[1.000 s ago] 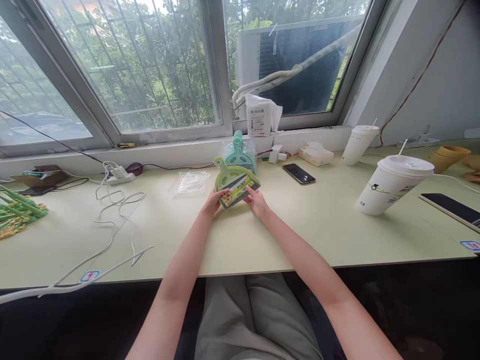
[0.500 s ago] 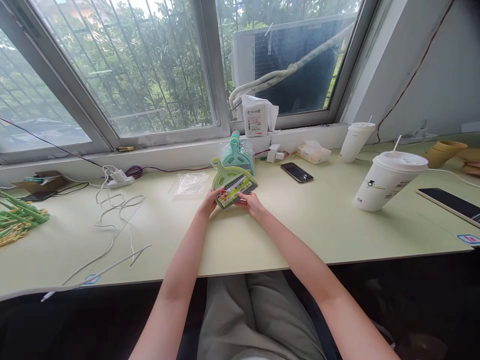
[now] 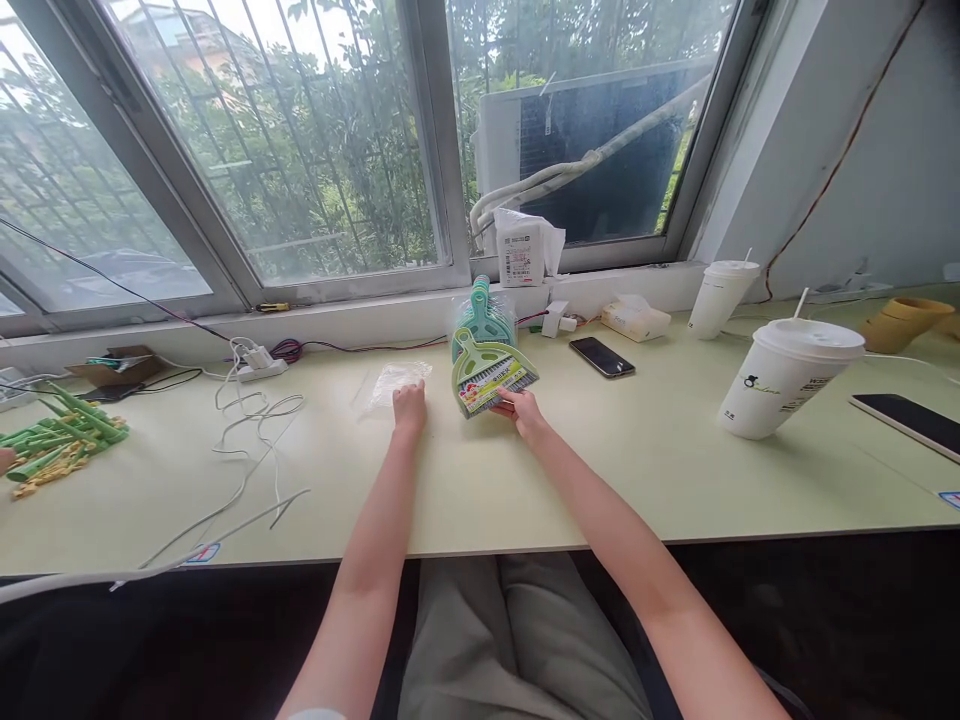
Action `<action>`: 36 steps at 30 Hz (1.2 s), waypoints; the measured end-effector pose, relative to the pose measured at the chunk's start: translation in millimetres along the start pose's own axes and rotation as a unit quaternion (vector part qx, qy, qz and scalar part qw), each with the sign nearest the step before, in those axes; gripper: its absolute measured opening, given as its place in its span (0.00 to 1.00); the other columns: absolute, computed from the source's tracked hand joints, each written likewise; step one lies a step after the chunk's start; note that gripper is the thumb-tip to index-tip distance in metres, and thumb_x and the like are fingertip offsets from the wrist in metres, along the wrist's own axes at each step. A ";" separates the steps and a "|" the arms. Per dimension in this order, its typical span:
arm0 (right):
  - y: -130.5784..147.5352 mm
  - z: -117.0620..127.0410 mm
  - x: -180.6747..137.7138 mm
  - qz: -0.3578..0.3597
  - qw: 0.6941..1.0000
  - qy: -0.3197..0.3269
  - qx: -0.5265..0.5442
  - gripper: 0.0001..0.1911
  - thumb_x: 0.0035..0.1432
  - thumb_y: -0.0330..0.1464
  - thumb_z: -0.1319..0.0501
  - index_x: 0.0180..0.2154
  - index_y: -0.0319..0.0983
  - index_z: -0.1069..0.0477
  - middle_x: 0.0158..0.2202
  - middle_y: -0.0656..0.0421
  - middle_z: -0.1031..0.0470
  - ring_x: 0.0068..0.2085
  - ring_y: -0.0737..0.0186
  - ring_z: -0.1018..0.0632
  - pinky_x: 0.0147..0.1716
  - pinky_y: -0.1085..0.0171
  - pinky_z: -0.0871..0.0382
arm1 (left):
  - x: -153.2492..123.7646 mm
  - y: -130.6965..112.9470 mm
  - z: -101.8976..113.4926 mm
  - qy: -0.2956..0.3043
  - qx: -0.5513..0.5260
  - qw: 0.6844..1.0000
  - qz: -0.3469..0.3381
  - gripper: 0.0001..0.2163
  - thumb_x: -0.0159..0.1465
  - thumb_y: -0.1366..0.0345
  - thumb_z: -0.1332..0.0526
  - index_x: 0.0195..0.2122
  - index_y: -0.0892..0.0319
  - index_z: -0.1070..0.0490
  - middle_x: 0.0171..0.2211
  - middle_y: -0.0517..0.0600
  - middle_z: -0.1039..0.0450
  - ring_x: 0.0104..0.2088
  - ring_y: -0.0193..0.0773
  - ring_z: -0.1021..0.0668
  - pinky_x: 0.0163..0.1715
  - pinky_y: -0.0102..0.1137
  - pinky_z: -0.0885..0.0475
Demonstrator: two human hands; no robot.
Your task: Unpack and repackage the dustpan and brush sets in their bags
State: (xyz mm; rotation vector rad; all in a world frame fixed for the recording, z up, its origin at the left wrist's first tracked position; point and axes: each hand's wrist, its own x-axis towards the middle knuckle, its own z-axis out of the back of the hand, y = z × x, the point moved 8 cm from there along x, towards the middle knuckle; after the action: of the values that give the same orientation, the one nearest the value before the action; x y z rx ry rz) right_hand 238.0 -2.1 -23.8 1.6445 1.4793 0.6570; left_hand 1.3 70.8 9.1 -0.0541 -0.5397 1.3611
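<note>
My right hand [image 3: 521,410] grips the lower edge of a light green mini dustpan and brush set [image 3: 489,368] with a colourful label, held upright on the pale green table [image 3: 480,480]. Behind it stands a teal set [image 3: 484,310] in clear wrap. My left hand [image 3: 409,405] reaches left of the green set, fingers curled over the near edge of an empty clear plastic bag [image 3: 397,380] lying flat on the table.
White cables [image 3: 247,420] and a power strip [image 3: 259,362] lie at the left, green sticks [image 3: 64,440] at the far left. A phone [image 3: 601,356], tissue pack [image 3: 636,318], two paper cups [image 3: 787,375] [image 3: 716,292] and a dark tablet [image 3: 911,422] sit on the right.
My left hand let go of the green dustpan set and moved left to the clear plastic bag. My right hand keeps its hold on the set.
</note>
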 end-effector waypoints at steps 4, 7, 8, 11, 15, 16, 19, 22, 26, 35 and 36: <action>5.2 5.9 2.0 0.008 1.000 -0.012 0.017 0.05 0.55 0.23 0.37 0.36 0.35 0.30 0.34 0.57 0.20 0.31 0.63 0.19 0.34 0.63 0.20 | 2.6 2.7 18.1 -0.015 0.033 0.999 -0.019 0.11 0.50 0.77 0.44 0.25 0.57 0.23 0.29 0.57 0.25 0.42 0.51 0.25 0.55 0.49 0.42; 9.0 10.0 1.3 0.008 0.999 -0.025 0.026 0.05 0.55 0.23 0.38 0.35 0.36 0.30 0.33 0.57 0.20 0.32 0.64 0.19 0.35 0.64 0.20 | -0.7 11.3 28.1 0.022 -0.066 0.998 -0.009 0.10 0.46 0.77 0.45 0.14 0.57 0.29 0.25 0.54 0.26 0.38 0.48 0.24 0.52 0.46 0.38; 10.1 11.1 1.0 0.008 0.999 -0.028 0.027 0.05 0.55 0.23 0.38 0.35 0.36 0.30 0.33 0.57 0.20 0.32 0.64 0.19 0.35 0.64 0.20 | -2.7 12.4 27.6 0.056 -0.119 0.991 -0.010 0.09 0.45 0.76 0.46 0.13 0.57 0.31 0.25 0.54 0.26 0.39 0.48 0.24 0.50 0.45 0.35; 13.0 15.4 2.0 0.010 0.999 -0.032 0.030 0.06 0.54 0.23 0.38 0.36 0.35 0.30 0.33 0.57 0.20 0.32 0.64 0.19 0.37 0.63 0.20 | -10.1 11.8 27.6 0.139 -0.238 0.961 -0.012 0.08 0.43 0.73 0.48 0.11 0.57 0.34 0.28 0.54 0.25 0.44 0.50 0.24 0.49 0.44 0.33; 15.0 21.9 7.3 0.015 0.999 -0.024 0.039 0.06 0.54 0.23 0.37 0.36 0.36 0.30 0.35 0.57 0.20 0.33 0.64 0.20 0.38 0.63 0.20 | -13.4 23.6 51.8 0.060 -0.206 0.977 -0.003 0.11 0.42 0.76 0.49 0.14 0.57 0.31 0.35 0.53 0.22 0.53 0.51 0.29 0.60 0.56 0.48; 15.4 23.5 8.6 0.015 0.999 -0.023 0.041 0.06 0.54 0.23 0.37 0.36 0.36 0.30 0.35 0.57 0.20 0.33 0.64 0.20 0.37 0.63 0.20 | -14.4 29.2 61.9 0.009 -0.167 0.986 0.005 0.12 0.42 0.78 0.49 0.16 0.56 0.29 0.37 0.52 0.23 0.55 0.51 0.31 0.61 0.61 0.56; 16.8 27.7 10.1 0.014 0.999 -0.032 0.038 0.07 0.53 0.23 0.37 0.36 0.36 0.30 0.35 0.57 0.20 0.34 0.64 0.20 0.37 0.64 0.20 | -22.5 42.0 94.8 -0.171 -0.058 0.982 0.053 0.18 0.45 0.82 0.49 0.25 0.54 0.25 0.42 0.51 0.25 0.58 0.52 0.35 0.58 0.66 0.70; 18.6 29.6 8.9 0.013 0.999 -0.043 0.028 0.09 0.53 0.23 0.37 0.37 0.36 0.29 0.34 0.57 0.20 0.34 0.63 0.19 0.37 0.63 0.20 | -30.2 37.7 108.2 -0.288 -0.066 0.950 0.099 0.20 0.51 0.82 0.52 0.32 0.55 0.24 0.43 0.53 0.27 0.55 0.48 0.33 0.62 0.57 0.56; 18.4 30.2 8.1 0.006 0.999 -0.050 0.014 0.08 0.53 0.22 0.38 0.38 0.35 0.29 0.34 0.57 0.20 0.33 0.63 0.19 0.35 0.65 0.20 | -15.2 -4.8 66.3 -0.162 -0.213 0.963 0.042 0.14 0.60 0.71 0.47 0.43 0.55 0.25 0.46 0.54 0.26 0.50 0.48 0.29 0.54 0.43 0.37; 15.0 34.4 10.1 -0.003 0.998 -0.057 0.016 0.07 0.54 0.22 0.37 0.36 0.35 0.30 0.34 0.57 0.20 0.31 0.65 0.20 0.33 0.67 0.21 | -5.0 18.0 29.1 -0.003 -0.209 0.978 0.013 0.13 0.47 0.75 0.38 0.10 0.54 0.33 0.15 0.52 0.36 0.44 0.52 0.27 0.63 0.51 0.59; 15.1 34.2 10.0 -0.002 0.998 -0.056 0.016 0.07 0.53 0.22 0.37 0.36 0.35 0.30 0.34 0.57 0.20 0.31 0.65 0.20 0.32 0.67 0.21 | -4.4 27.3 34.5 -0.018 -0.183 0.983 0.029 0.12 0.48 0.74 0.39 0.11 0.54 0.33 0.15 0.52 0.35 0.45 0.53 0.27 0.62 0.52 0.58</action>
State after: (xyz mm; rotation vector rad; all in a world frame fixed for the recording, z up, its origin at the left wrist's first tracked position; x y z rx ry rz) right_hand 275.9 0.3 -31.0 1.6737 1.4188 0.5332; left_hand -37.7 63.6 28.5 -0.3475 -0.8194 1.3065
